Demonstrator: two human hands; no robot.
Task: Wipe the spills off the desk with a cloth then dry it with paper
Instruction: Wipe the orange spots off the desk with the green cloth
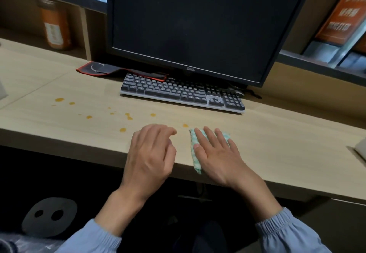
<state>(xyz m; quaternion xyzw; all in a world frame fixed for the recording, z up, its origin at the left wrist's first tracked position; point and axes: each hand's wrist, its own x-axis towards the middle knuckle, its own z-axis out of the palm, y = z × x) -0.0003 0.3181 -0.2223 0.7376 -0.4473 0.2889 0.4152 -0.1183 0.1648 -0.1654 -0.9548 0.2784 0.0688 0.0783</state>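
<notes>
Green-checked cloth (193, 153) looks soft and limp under your flat right hand (216, 153); press down so it won't bunch. Left hand (151, 153) loosely curled, empty; spills (127, 116) lie left.

A dark Dell monitor (198, 25) fills the upper centre, with a grey keyboard (178, 91) just below it and a black, red-edged mouse pad (103, 68) partly tucked under the keyboard's left end. A blurred orange bottle (55, 29) stands in a shelf compartment at upper left, and an orange sign (340, 11) leans at upper right.
</notes>
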